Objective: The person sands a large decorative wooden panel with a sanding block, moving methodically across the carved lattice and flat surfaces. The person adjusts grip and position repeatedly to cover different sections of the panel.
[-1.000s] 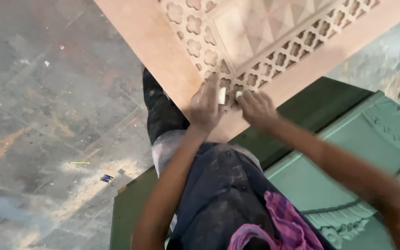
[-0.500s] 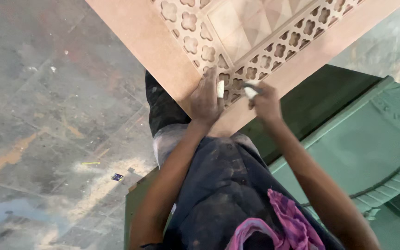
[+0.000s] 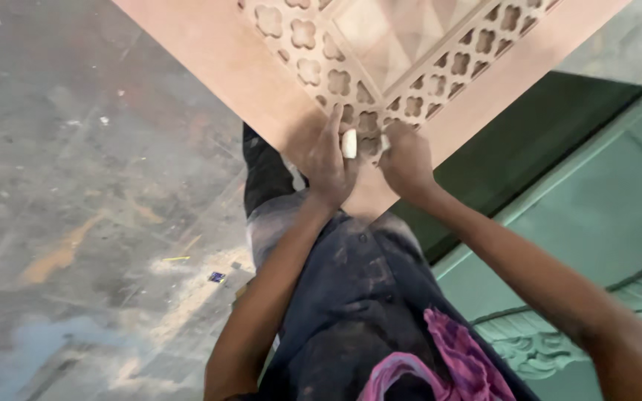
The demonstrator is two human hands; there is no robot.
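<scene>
Comparing with the view a second ago, your two hands sit at the same corner of the carved panel (image 3: 410,44), but the small white block (image 3: 349,143) has shifted slightly along the lattice edge, which reads as rubbing strokes continuing on that one spot rather than a move to a new area. Your left hand (image 3: 328,163) lies palm-down on the pinkish board, fingers curled, pinching the white block between thumb and forefinger so it stands upright against the pierced quatrefoil band. Your right hand (image 3: 408,158) is closed in a loose fist just beside it, touching the panel's corner; a sliver of white shows at its fingertips, but whether it grips a second piece cannot be told. The block sits between both hands, touching the left, just apart from the right. Below the panel: a green moulded surface (image 3: 603,223) to your right, dusty concrete floor (image 3: 76,186) to your left.
</scene>
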